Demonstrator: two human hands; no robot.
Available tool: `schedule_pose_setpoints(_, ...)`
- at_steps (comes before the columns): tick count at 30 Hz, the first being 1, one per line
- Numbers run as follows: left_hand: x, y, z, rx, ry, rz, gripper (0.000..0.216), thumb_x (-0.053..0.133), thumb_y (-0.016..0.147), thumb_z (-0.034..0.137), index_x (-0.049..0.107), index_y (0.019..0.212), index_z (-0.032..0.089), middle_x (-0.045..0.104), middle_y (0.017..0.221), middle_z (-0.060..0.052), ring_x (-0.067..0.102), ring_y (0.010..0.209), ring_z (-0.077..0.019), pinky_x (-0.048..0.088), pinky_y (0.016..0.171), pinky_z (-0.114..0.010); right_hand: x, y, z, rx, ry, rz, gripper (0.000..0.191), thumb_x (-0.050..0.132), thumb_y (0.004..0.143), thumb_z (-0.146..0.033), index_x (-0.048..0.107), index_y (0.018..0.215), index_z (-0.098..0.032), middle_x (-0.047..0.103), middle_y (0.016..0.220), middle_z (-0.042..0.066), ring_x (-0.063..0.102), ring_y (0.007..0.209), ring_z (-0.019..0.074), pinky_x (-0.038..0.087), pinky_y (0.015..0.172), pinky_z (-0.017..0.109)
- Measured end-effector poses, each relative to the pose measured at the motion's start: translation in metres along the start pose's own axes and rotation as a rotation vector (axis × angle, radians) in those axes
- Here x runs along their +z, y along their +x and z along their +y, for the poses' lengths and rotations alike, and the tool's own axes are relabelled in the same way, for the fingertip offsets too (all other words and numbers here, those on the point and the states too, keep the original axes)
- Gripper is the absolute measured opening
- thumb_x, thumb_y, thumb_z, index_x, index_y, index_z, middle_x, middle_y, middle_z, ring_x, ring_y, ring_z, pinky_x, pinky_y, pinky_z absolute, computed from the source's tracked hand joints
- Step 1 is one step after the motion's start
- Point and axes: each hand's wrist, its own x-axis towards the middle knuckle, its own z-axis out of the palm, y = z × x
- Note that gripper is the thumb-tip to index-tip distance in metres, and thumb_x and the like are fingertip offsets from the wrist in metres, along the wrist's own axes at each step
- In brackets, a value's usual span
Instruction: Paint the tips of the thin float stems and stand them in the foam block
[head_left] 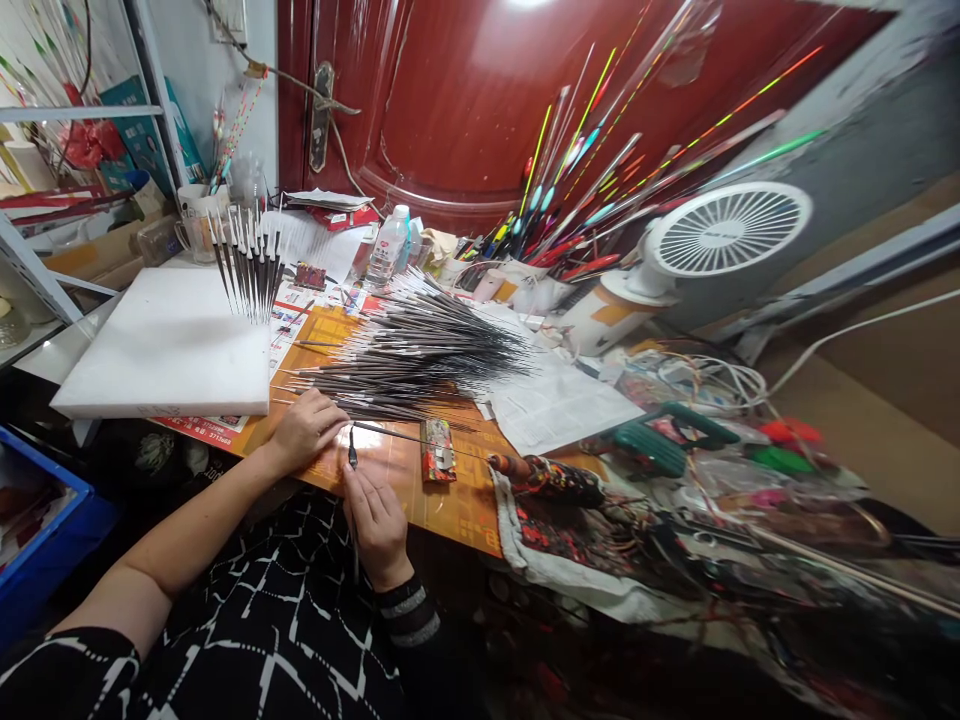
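Note:
My left hand [307, 432] is at the near table edge, its fingers closed on the left end of a slim dark fishing float [394, 434]. The float lies nearly level, its thin stem reaching right toward the tip of a dark, paint-stained rotary tool [555, 480]. Just below the float, my right hand [377, 520] pinches what looks like a small black-tipped brush [352, 450]. Its tip points up, at or very near the float. Under the float's stem sits a small paint-stained block [438, 450]. A big pile of similar floats [435, 340] lies behind my hands.
Several finished-looking floats [251, 265] stand in a white foam block [165, 340] on the left. A white fan [727, 230], a bottle [386, 245] and a paper sheet [562, 400] are farther back. Cables and a green tool [660, 440] clutter the right; a blue bin [52, 540] is lower left.

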Motion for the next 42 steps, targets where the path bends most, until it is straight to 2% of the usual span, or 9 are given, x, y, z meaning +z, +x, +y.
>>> schedule_pose_setpoints(7, -0.005, 0.001, 0.001, 0.021, 0.0, -0.011, 0.028, 0.048, 0.105, 0.032, 0.071, 0.096, 0.019, 0.07, 0.089, -0.006, 0.057, 0.085, -0.0201, 0.047, 0.083, -0.037, -0.023, -0.008, 0.013, 0.009, 0.088, 0.021, 0.06, 0.058, 0.096, -0.007, 0.044, 0.153, -0.015, 0.074, 0.116, 0.013, 0.07, 0.112, 0.0232, 0.062, 0.094, 0.037)
schedule_pose_setpoints(11, -0.007, 0.003, 0.001, 0.021, -0.005, 0.002, 0.027, 0.049, 0.105, 0.032, 0.071, 0.096, 0.019, 0.07, 0.089, -0.006, 0.057, 0.085, -0.0199, 0.048, 0.083, -0.037, -0.043, -0.018, 0.033, 0.046, 0.011, 0.144, 0.058, 0.06, 0.094, -0.005, 0.048, 0.15, -0.015, 0.075, 0.108, 0.012, 0.072, 0.102, 0.0225, 0.064, 0.085, 0.035)
schedule_pose_setpoints(14, -0.008, 0.005, 0.001, 0.035, -0.004, 0.035, 0.026, 0.05, 0.105, 0.032, 0.07, 0.095, 0.02, 0.07, 0.087, -0.005, 0.058, 0.084, -0.0194, 0.047, 0.081, -0.036, -0.052, -0.026, 0.046, 0.081, -0.079, 0.165, 0.059, 0.059, 0.094, -0.005, 0.047, 0.151, -0.017, 0.075, 0.105, 0.012, 0.072, 0.095, 0.0217, 0.064, 0.081, 0.036)
schedule_pose_setpoints(23, -0.009, 0.009, 0.001, 0.077, -0.005, 0.087, 0.021, 0.054, 0.104, 0.03, 0.069, 0.095, 0.02, 0.07, 0.085, -0.003, 0.058, 0.081, -0.0184, 0.047, 0.079, -0.034, -0.049, -0.031, 0.049, 0.092, -0.192, 0.126, 0.058, 0.06, 0.096, -0.007, 0.047, 0.151, -0.017, 0.075, 0.106, 0.01, 0.072, 0.094, 0.0209, 0.062, 0.083, 0.035)
schedule_pose_setpoints(42, -0.011, 0.008, -0.001, 0.06, 0.01, 0.05, 0.018, 0.055, 0.103, 0.027, 0.071, 0.098, 0.021, 0.071, 0.091, -0.005, 0.059, 0.085, -0.0193, 0.049, 0.08, -0.033, -0.045, -0.028, 0.047, 0.162, -0.198, 0.12, 0.057, 0.06, 0.095, -0.007, 0.048, 0.15, -0.016, 0.074, 0.107, 0.012, 0.071, 0.098, 0.0219, 0.06, 0.087, 0.036)
